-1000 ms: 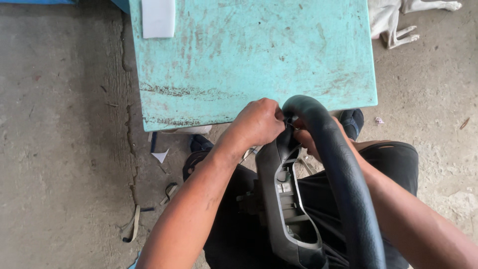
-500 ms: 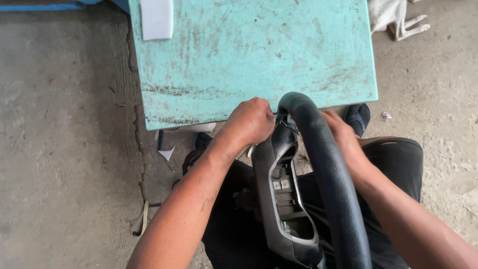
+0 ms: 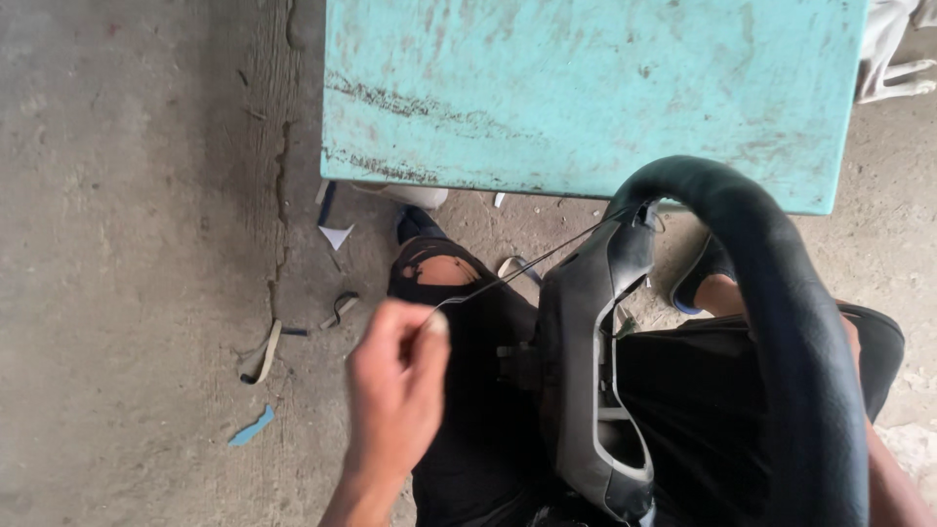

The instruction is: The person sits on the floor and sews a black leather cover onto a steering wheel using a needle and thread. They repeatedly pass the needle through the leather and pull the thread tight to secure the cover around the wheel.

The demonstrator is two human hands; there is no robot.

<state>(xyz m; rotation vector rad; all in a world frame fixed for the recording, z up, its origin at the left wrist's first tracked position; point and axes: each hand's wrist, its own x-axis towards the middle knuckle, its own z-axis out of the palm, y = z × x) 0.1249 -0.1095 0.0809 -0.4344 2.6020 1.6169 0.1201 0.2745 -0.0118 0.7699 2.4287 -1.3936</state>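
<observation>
The person sits with a black, padded steering wheel [image 3: 781,322] standing on edge across the lap of their black trousers [image 3: 703,410], its rim arcing from near the edge of the counter down toward the body. Its grey plastic hub and spoke piece [image 3: 586,390] faces the person's left, with its long axis running away from the body toward the counter.

A thin, pale thread [image 3: 527,268] is stretched taut in a straight slanted line from the top of the hub, where it meets the rim, down and leftward to the left hand [image 3: 395,390]. That hand is out to the left of the wheel, above the knee, its thumb and forefinger pinched together on the thread's end.

The right hand is hidden behind the rim; only the forearm [image 3: 893,483] shows at the lower right, so I cannot tell whether it is clasped or loose.

Ahead stands a worn turquoise painted counter [image 3: 586,88], scuffed and scratched. Below is a rough grey concrete floor [image 3: 127,244] with a crack, scattered with scraps of strap [image 3: 262,353] and a small blue fragment [image 3: 252,427]. A dark shoe [image 3: 698,278] shows beside the wheel.
</observation>
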